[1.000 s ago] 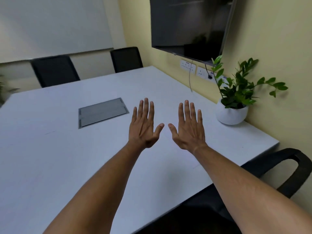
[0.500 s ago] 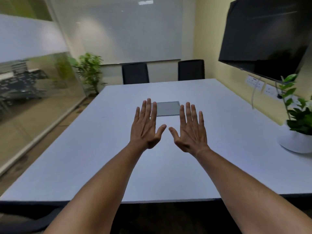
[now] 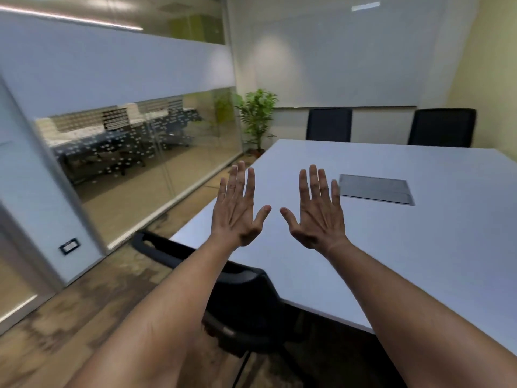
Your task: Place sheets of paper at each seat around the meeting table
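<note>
1. Glass partition [image 3: 140, 152] filled the left of the frame, with a potted plant [image 3: 258, 119] at centre top and two dark chairs [image 3: 328, 124] behind the white bench [image 3: 419, 247] at right.
2. Left hand [image 3: 236, 214] and right hand [image 3: 319, 217] hung side by side at centre frame, fingers straight and spread, backs to the camera, holding nothing.
3. No sheets of paper showed anywhere, so no seat was served yet.
4. Risk, as I judged it: with the paper out of sight, seats could be skipped or counted wrongly; the near chair [image 3: 246, 303] at lower centre, tucked at the bench corner, could catch a leg in passing.
5. Against the earlier frame, the view had swung left: the wall screen and small white pot were gone, the partition was larger, and the grey panel [image 3: 376, 189] sat right of the hands.
</note>
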`<control>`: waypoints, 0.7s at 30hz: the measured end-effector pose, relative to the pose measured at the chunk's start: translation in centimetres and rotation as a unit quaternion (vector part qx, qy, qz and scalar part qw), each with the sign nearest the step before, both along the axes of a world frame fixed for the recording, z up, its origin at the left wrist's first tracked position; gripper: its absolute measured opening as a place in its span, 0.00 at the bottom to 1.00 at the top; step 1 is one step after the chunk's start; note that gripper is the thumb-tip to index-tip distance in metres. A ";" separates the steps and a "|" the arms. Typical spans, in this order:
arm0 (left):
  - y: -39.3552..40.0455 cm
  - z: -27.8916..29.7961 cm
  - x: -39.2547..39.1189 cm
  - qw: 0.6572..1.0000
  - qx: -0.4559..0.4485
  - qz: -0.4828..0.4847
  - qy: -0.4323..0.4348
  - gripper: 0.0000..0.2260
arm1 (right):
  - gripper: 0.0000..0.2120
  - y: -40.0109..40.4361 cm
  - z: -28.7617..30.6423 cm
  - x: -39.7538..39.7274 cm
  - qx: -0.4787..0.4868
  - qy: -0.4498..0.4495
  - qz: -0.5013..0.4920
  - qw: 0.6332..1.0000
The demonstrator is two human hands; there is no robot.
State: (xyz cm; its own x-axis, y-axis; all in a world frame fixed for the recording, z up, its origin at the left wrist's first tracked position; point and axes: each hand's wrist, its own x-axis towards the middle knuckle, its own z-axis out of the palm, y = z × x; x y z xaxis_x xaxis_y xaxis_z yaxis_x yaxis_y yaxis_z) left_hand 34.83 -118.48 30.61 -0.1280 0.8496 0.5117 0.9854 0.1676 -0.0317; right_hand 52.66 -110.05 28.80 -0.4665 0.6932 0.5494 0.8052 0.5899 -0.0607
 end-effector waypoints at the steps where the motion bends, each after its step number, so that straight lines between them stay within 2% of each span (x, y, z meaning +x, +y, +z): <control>1: -1.7 -0.1 -1.7 1.000 0.000 0.014 0.000 0.39 | 0.43 -1.2 0.1 -1.7 0.001 -0.001 0.012 1.000; 10: -14.5 -0.7 -14.8 0.993 0.005 0.114 -0.002 0.40 | 0.43 -10.7 0.3 -16.1 0.011 0.005 0.116 0.993; 15: -17.6 -1.0 -20.3 0.986 0.004 0.163 -0.009 0.41 | 0.44 -13.0 0.4 -22.4 0.008 0.000 0.155 0.988; 21: -17.5 -0.7 -26.9 0.980 0.003 0.199 -0.011 0.41 | 0.44 -12.0 0.7 -30.3 0.015 0.012 0.194 0.981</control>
State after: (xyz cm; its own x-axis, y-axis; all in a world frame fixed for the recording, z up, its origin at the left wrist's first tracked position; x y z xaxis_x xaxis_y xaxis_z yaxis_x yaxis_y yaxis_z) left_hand 7.96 -135.95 29.88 -0.4588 0.7273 0.5105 0.8427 0.5382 -0.0094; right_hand 22.37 -122.09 29.46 -0.6781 0.4500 0.5811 0.5188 0.8531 -0.0552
